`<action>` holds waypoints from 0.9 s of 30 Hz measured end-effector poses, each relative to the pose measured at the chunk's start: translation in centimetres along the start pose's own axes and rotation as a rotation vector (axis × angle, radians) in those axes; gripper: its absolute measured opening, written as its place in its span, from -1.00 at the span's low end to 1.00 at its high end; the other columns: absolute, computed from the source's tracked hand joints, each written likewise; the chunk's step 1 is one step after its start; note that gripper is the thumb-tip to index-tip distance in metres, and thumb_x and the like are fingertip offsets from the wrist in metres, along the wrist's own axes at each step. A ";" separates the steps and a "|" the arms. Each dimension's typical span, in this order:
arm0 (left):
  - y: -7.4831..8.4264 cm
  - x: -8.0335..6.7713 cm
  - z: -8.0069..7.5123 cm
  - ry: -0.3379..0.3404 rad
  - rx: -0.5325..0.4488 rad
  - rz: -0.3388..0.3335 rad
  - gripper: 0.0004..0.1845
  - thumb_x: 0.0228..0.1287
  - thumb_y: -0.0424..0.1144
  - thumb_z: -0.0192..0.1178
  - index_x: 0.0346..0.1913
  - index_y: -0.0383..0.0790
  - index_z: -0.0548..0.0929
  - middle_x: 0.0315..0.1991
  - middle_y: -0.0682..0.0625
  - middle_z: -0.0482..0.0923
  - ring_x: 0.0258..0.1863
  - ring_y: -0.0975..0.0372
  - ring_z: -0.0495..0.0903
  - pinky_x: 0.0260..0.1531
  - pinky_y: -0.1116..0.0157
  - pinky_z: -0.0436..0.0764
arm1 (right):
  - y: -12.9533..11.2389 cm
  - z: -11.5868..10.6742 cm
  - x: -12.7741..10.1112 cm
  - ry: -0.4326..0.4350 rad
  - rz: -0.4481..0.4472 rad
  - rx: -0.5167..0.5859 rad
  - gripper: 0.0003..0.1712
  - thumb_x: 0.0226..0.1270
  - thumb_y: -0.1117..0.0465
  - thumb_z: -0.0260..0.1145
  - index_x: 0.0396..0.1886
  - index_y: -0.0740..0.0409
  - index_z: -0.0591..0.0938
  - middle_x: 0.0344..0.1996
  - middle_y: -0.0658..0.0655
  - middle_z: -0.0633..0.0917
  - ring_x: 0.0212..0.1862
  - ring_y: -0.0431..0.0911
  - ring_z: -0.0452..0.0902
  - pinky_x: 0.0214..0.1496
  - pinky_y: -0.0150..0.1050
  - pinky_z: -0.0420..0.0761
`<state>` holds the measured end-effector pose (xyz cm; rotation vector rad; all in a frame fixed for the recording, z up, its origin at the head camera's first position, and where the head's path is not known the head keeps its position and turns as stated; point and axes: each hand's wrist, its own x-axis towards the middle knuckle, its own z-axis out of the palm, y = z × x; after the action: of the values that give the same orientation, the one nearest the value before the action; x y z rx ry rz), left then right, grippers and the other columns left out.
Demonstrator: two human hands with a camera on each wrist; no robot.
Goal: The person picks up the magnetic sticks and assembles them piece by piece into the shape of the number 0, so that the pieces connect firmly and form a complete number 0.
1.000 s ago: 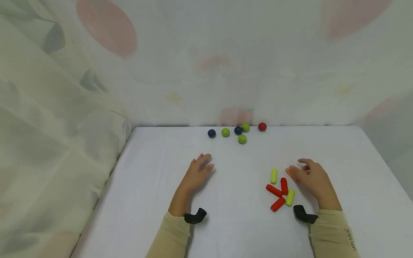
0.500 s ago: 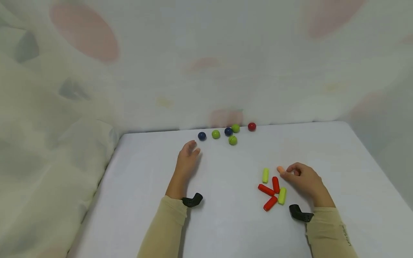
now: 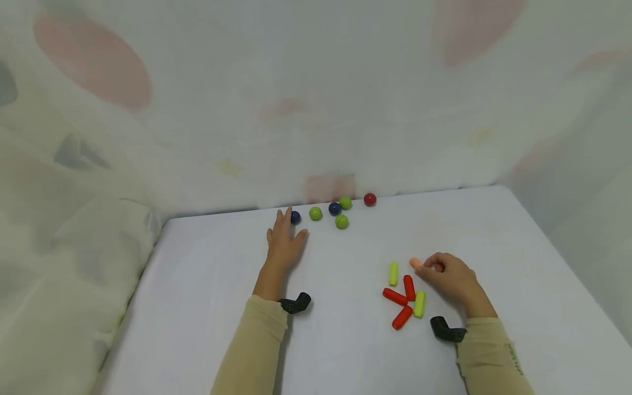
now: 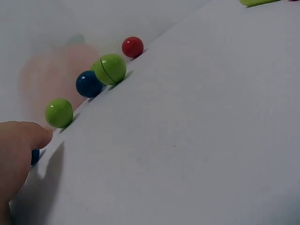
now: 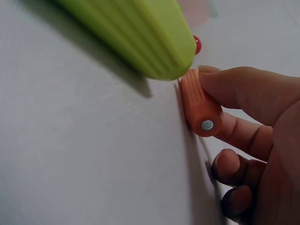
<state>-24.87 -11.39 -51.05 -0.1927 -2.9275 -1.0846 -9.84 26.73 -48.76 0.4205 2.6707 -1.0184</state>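
My left hand (image 3: 283, 242) lies flat on the white table (image 3: 345, 351) with straight fingers. Its fingertips (image 4: 21, 143) are at a dark blue ball (image 3: 295, 217); I cannot tell whether they touch it. In the left wrist view that ball (image 4: 34, 157) is half hidden behind a finger. My right hand (image 3: 446, 277) pinches a short orange cylinder (image 3: 416, 263) between thumb and forefinger; the cylinder (image 5: 199, 103) lies on the table. Beside it is a yellow-green cylinder (image 3: 393, 273), which fills the top of the right wrist view (image 5: 136, 33).
Along the table's far edge lie green balls (image 3: 315, 213) (image 3: 341, 221) (image 3: 345, 202), another blue ball (image 3: 334, 208) and a red ball (image 3: 370, 199). Red cylinders (image 3: 408, 287) (image 3: 395, 296) (image 3: 402, 317) and a second yellow-green one (image 3: 419, 304) lie left of my right hand. Patterned cloth (image 3: 74, 219) hangs behind and left.
My left hand has slid forward up to the dark blue ball. My right hand's fingers have curled and now pinch the orange cylinder. The head view has shifted.
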 end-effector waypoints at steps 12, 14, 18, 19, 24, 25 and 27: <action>-0.9 -0.5 0.8 0.158 -0.038 0.039 -0.47 0.32 -0.08 0.25 0.29 -0.05 0.39 0.35 -0.05 0.44 0.41 0.09 0.33 0.48 -0.09 -0.16 | -0.3 0.4 -0.5 0.017 -0.045 -0.010 -0.45 0.26 -0.32 0.26 -0.11 0.04 0.63 -0.37 0.07 0.44 -0.26 -0.04 0.35 -0.39 -0.22 0.26; -1.0 -0.6 0.9 0.152 -0.011 0.069 -0.49 0.31 -0.08 0.27 0.27 -0.04 0.43 0.32 -0.02 0.46 0.39 0.09 0.35 0.46 -0.14 -0.15 | -0.2 0.5 -0.4 0.017 -0.048 -0.011 -0.44 0.26 -0.33 0.26 -0.12 0.04 0.63 -0.37 0.06 0.44 -0.27 -0.05 0.35 -0.39 -0.22 0.25; -1.1 -0.8 0.9 0.157 0.014 0.105 -0.57 0.32 -0.11 0.27 0.21 -0.04 0.49 0.27 -0.01 0.51 0.35 0.09 0.38 0.42 -0.21 -0.10 | -0.1 0.7 -0.4 0.020 -0.054 -0.019 -0.45 0.26 -0.33 0.26 -0.12 0.05 0.63 -0.38 0.06 0.44 -0.28 -0.05 0.35 -0.39 -0.23 0.26; -1.1 -0.9 0.8 0.163 0.010 0.110 -0.60 0.32 -0.12 0.27 0.19 -0.05 0.51 0.24 -0.02 0.53 0.34 0.08 0.40 0.41 -0.21 -0.08 | -0.1 0.7 -0.4 0.020 -0.053 -0.019 -0.45 0.26 -0.32 0.26 -0.12 0.05 0.63 -0.37 0.06 0.44 -0.27 -0.05 0.35 -0.39 -0.22 0.26; -0.8 -0.8 1.1 0.174 -0.016 0.129 -0.68 0.32 -0.09 0.26 0.10 0.00 0.59 0.13 -0.01 0.60 0.23 0.07 0.46 0.34 -0.02 0.22 | -0.2 0.3 -0.5 0.028 -0.061 -0.039 -0.44 0.25 -0.33 0.27 -0.10 0.04 0.63 -0.36 0.07 0.44 -0.26 -0.05 0.35 -0.39 -0.22 0.26; -0.7 -0.9 1.2 0.169 -0.030 0.125 -0.68 0.31 -0.08 0.27 0.10 0.03 0.60 0.11 0.01 0.60 0.21 0.08 0.46 0.31 0.02 0.28 | -0.2 0.1 -0.5 0.028 -0.065 -0.042 -0.44 0.24 -0.32 0.29 -0.10 0.04 0.63 -0.36 0.07 0.44 -0.26 -0.05 0.35 -0.39 -0.22 0.27; -0.3 -1.4 1.4 0.148 -0.071 0.120 -0.68 0.30 -0.06 0.29 0.09 0.09 0.63 0.10 0.05 0.61 0.19 0.10 0.48 0.26 0.07 0.35 | -0.1 -0.3 -0.7 0.027 -0.079 -0.053 -0.45 0.22 -0.29 0.32 -0.09 0.05 0.64 -0.35 0.07 0.45 -0.25 -0.04 0.35 -0.38 -0.22 0.28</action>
<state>-23.45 -10.89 -52.38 -0.2729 -2.7117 -1.1339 -9.29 26.75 -48.31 0.3229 2.7514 -0.9672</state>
